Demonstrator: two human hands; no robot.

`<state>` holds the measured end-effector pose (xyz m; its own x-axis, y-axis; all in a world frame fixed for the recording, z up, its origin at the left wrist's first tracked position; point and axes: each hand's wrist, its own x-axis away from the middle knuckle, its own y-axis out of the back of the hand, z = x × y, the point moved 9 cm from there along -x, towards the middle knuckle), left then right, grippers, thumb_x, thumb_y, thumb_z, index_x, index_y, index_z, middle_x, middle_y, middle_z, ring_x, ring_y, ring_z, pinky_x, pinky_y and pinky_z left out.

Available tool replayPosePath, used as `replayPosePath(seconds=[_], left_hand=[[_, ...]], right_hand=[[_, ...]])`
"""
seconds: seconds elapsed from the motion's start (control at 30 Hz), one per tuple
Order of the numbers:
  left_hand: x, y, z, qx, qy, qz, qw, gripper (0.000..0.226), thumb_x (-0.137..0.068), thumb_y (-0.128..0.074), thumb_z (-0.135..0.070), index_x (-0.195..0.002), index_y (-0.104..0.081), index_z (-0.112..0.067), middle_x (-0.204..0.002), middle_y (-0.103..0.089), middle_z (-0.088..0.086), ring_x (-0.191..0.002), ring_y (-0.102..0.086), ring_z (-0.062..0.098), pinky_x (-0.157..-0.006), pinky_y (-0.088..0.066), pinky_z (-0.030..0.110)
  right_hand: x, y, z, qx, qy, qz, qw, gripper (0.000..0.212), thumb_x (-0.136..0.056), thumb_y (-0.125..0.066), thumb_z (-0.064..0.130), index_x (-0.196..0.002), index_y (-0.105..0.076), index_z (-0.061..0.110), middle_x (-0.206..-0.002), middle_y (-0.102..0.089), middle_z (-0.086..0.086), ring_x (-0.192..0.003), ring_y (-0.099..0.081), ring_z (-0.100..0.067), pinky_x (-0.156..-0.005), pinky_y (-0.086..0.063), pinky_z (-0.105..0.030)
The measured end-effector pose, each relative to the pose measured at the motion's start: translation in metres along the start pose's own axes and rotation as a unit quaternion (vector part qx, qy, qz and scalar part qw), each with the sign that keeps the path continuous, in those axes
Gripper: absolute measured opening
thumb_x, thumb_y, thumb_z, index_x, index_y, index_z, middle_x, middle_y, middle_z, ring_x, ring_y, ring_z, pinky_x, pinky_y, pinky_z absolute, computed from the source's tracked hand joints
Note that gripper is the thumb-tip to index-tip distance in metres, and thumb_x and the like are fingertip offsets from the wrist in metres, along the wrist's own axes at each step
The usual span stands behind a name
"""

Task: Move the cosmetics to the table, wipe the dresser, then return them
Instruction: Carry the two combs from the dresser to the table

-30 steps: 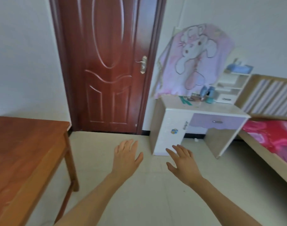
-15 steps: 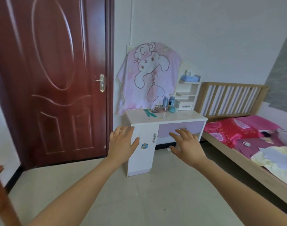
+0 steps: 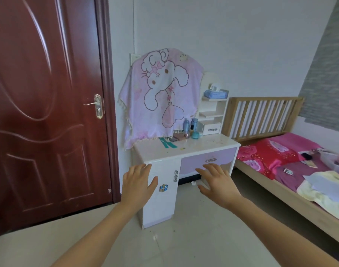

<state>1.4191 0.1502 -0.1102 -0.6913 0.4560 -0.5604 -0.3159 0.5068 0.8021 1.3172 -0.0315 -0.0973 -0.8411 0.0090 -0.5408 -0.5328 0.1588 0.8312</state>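
**Now: both hands bare and spread, cosmetics on the dresser**

Nearest to me, my two forearms reach out over the pale floor tiles. My left hand (image 3: 137, 186) is released, palm down, fingers straight and slightly fanned, thumb out to the side; it holds nothing. My right hand (image 3: 216, 182) is the same: fingers spread and relaxed, nothing in its grasp. Both show in front of the dresser (image 3: 203, 146), the left across its white cabinet door, the right below the lilac drawer. Neither looks to be touching it.

Farther on, the dresser top carries teal strips (image 3: 167, 144) near its left side. The cosmetics (image 3: 188, 128) are gathered along the back edge, right of the middle: tall blue bottles, a small teal jar (image 3: 195, 135) and flat dark cases (image 3: 177, 137) lying just beside them.

Behind them a pink cartoon towel (image 3: 161, 93) hangs draped, and at the back right corner a white shelf unit (image 3: 213, 114) bears a blue tissue pack (image 3: 215, 93) on top.

A dark red door (image 3: 45, 112) is to the left, and a wooden bed (image 3: 280, 157) with pink covers to the right.
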Motion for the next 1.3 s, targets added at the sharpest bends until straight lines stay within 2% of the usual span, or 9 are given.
replayPosePath(seconds=[0.13,0.27,0.4,0.53,0.8,0.97,1.17,1.23,1.3], left_hand=[[-0.024,-0.047,0.003,0.044,0.014,0.035,0.998,0.056,-0.080,-0.036,-0.046,-0.112,-0.062,-0.009,-0.110,-0.065,0.007,-0.104,-0.058,0.031,-0.083,-0.046,0.044],[-0.064,-0.081,-0.002,0.040,0.024,0.050,0.998,0.062,-0.081,-0.028,-0.049,-0.124,-0.053,-0.013,-0.123,-0.057,0.005,-0.117,-0.047,0.028,-0.093,-0.038,0.041],[-0.117,-0.110,-0.007,0.033,0.041,0.053,0.997,0.060,-0.085,-0.028,-0.049,-0.129,-0.048,-0.014,-0.130,-0.052,0.003,-0.123,-0.042,0.026,-0.098,-0.034,0.039],[-0.165,-0.140,-0.017,0.030,0.046,0.044,0.998,0.083,-0.072,-0.008,-0.057,-0.130,-0.048,-0.013,-0.131,-0.051,0.005,-0.123,-0.042,0.027,-0.099,-0.034,0.039],[-0.203,-0.221,0.004,0.022,0.117,0.090,0.989,0.092,-0.065,-0.001,-0.061,-0.135,-0.042,-0.016,-0.137,-0.045,0.002,-0.129,-0.035,0.022,-0.104,-0.028,0.036],[-0.249,-0.257,0.044,0.009,0.144,0.085,0.986,0.088,-0.068,-0.007,-0.060,-0.131,-0.047,-0.015,-0.133,-0.050,0.003,-0.126,-0.039,0.024,-0.101,-0.032,0.038],[-0.326,-0.311,0.092,0.015,0.164,0.102,0.981,0.057,-0.090,-0.032,-0.050,-0.136,-0.040,-0.017,-0.139,-0.043,0.001,-0.131,-0.033,0.020,-0.104,-0.029,0.035],[-0.354,-0.327,0.102,0.036,0.167,0.101,0.980,0.076,-0.078,-0.018,-0.059,-0.134,-0.043,-0.014,-0.137,-0.046,0.003,-0.129,-0.036,0.023,-0.103,-0.031,0.037],[-0.379,-0.348,0.113,0.041,0.170,0.110,0.978,0.073,-0.081,-0.020,-0.058,-0.135,-0.041,-0.015,-0.138,-0.045,0.003,-0.130,-0.035,0.022,-0.104,-0.030,0.036]], right_hand=[[-0.010,-0.031,-0.029,0.022,-0.006,0.027,0.999,0.058,-0.053,-0.085,0.032,-0.106,-0.065,0.016,-0.102,-0.068,-0.011,-0.096,-0.065,-0.033,-0.070,-0.053,-0.047],[-0.042,-0.056,-0.071,-0.003,-0.027,0.045,0.999,0.052,-0.071,-0.074,0.031,-0.119,-0.059,0.015,-0.120,-0.060,-0.013,-0.115,-0.054,-0.035,-0.089,-0.044,-0.053],[-0.082,-0.083,-0.109,0.020,-0.004,0.029,0.999,0.057,-0.055,-0.084,0.033,-0.106,-0.066,0.017,-0.101,-0.068,-0.011,-0.094,-0.065,-0.032,-0.071,-0.053,-0.048],[-0.116,-0.115,-0.145,0.029,0.006,0.033,0.999,0.058,-0.052,-0.085,0.038,-0.104,-0.067,0.018,-0.101,-0.069,-0.009,-0.093,-0.066,-0.029,-0.069,-0.055,-0.043],[-0.166,-0.205,-0.183,-0.006,0.044,0.084,0.996,0.060,-0.042,-0.086,0.045,-0.095,-0.070,0.023,-0.094,-0.070,-0.004,-0.085,-0.069,-0.021,-0.060,-0.055,-0.033],[-0.213,-0.264,-0.189,-0.026,0.063,0.090,0.994,0.060,-0.042,-0.086,0.046,-0.096,-0.068,0.025,-0.093,-0.070,-0.001,-0.084,-0.069,-0.018,-0.059,-0.055,-0.029],[-0.296,-0.324,-0.202,-0.045,0.072,0.113,0.990,0.060,-0.046,-0.082,0.047,-0.099,-0.065,0.024,-0.094,-0.070,-0.001,-0.083,-0.068,-0.018,-0.059,-0.055,-0.028],[-0.327,-0.339,-0.211,-0.044,0.063,0.120,0.990,0.054,-0.058,-0.075,0.043,-0.106,-0.064,0.021,-0.102,-0.068,-0.007,-0.091,-0.067,-0.024,-0.066,-0.055,-0.035],[-0.354,-0.355,-0.220,-0.088,0.042,0.135,0.986,0.053,-0.078,-0.064,0.035,-0.127,-0.051,0.019,-0.130,-0.052,-0.013,-0.119,-0.050,-0.030,-0.092,-0.044,-0.044]])
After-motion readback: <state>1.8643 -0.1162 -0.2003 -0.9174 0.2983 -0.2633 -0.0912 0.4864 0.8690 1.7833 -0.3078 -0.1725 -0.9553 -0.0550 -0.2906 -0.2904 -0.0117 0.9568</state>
